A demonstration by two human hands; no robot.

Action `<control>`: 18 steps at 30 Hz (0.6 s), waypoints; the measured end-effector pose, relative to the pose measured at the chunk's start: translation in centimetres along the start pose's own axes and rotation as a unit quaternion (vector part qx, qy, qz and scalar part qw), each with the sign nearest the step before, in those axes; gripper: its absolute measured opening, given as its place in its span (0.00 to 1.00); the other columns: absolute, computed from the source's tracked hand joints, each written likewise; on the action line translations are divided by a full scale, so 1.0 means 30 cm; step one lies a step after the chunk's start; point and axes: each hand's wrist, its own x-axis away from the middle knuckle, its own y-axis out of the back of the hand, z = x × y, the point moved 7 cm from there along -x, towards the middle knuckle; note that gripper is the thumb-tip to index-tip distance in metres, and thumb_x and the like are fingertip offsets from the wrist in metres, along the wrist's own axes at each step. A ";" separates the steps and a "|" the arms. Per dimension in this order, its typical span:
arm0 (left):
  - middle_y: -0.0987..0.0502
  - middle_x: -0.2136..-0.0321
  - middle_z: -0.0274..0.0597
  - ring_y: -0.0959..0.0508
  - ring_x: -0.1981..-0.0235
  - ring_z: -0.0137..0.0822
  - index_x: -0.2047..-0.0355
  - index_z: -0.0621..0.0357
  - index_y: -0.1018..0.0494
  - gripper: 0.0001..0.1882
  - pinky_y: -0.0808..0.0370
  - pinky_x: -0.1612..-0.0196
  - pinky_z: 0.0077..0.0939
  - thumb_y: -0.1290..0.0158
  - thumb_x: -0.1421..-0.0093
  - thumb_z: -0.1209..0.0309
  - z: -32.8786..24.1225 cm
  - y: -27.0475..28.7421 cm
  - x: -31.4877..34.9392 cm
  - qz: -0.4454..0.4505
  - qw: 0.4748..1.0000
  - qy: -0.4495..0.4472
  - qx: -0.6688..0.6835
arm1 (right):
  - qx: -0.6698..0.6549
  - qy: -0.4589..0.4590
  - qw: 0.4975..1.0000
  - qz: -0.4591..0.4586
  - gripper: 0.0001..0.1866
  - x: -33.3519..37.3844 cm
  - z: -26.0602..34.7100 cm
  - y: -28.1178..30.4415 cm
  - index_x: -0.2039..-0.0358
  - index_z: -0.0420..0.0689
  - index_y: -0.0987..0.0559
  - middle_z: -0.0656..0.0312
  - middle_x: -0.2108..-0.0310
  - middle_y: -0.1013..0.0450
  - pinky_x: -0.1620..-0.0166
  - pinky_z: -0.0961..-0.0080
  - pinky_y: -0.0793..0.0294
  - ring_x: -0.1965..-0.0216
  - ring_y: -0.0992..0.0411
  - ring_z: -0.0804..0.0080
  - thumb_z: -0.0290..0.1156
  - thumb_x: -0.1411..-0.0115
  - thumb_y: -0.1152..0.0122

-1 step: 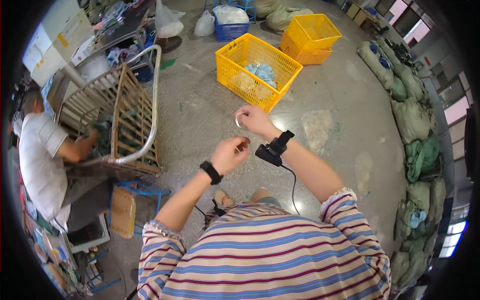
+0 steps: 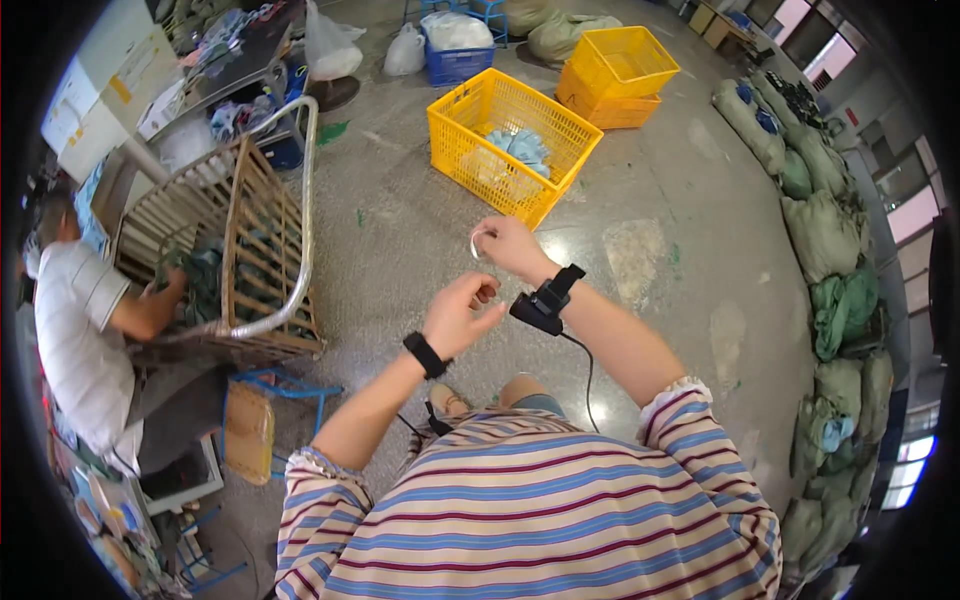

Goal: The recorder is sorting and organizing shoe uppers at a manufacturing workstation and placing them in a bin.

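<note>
My right hand (image 2: 512, 247) is held out over the floor, just this side of a yellow plastic crate (image 2: 445, 135). Its fingers are pinched on a thin, curved white strip (image 2: 474, 244), whose kind I cannot make out. My left hand (image 2: 458, 315) hovers lower and to the left, apart from the right one. Its fingers are bent and the thumb stands away from them, with nothing visible between. Inside the crate lies crumpled light-blue cloth (image 2: 522, 150). Both wrists wear black bands, and a small black device (image 2: 538, 312) with a cable hangs at the right one.
Two stacked yellow crates (image 2: 625, 60) and a blue crate (image 2: 460, 66) stand farther back. At left, a person (image 2: 85, 320) sits reaching into a slatted cart (image 2: 235, 235) of dark cloth. A stool (image 2: 247, 430) stands beside them. Stuffed sacks (image 2: 825, 240) line the right side.
My left thumb has moved away from the fingers, so that hand is more spread. My right hand keeps its pinch on the strip. The seated person's arm has shifted slightly.
</note>
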 end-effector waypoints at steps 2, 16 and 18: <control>0.30 0.75 0.42 0.30 0.74 0.37 0.69 0.60 0.31 0.12 0.30 0.70 0.27 0.44 0.55 0.73 -0.070 0.025 0.005 -0.061 0.995 0.017 0.076 | 0.134 -0.022 0.991 -0.004 0.10 0.008 -0.022 -0.025 0.72 0.45 0.22 0.52 0.76 0.27 0.67 0.66 0.30 0.71 0.28 0.56 0.35 0.52 0.46; 0.33 0.67 0.42 0.28 0.73 0.37 0.63 0.61 0.36 0.21 0.30 0.69 0.25 0.42 0.59 0.74 0.043 0.041 -0.323 -0.168 0.984 0.054 -0.023 | 0.399 0.128 0.906 -0.054 0.08 -0.379 0.013 0.028 0.76 0.41 0.24 0.51 0.74 0.27 0.71 0.64 0.27 0.73 0.26 0.58 0.29 0.54 0.51; 0.33 0.67 0.43 0.28 0.72 0.37 0.63 0.61 0.36 0.21 0.29 0.68 0.25 0.42 0.59 0.74 0.075 0.049 -0.348 -0.172 0.981 0.084 -0.034 | 0.405 0.154 0.900 -0.049 0.08 -0.418 0.033 0.016 0.76 0.41 0.25 0.52 0.74 0.28 0.72 0.65 0.27 0.74 0.26 0.58 0.28 0.54 0.51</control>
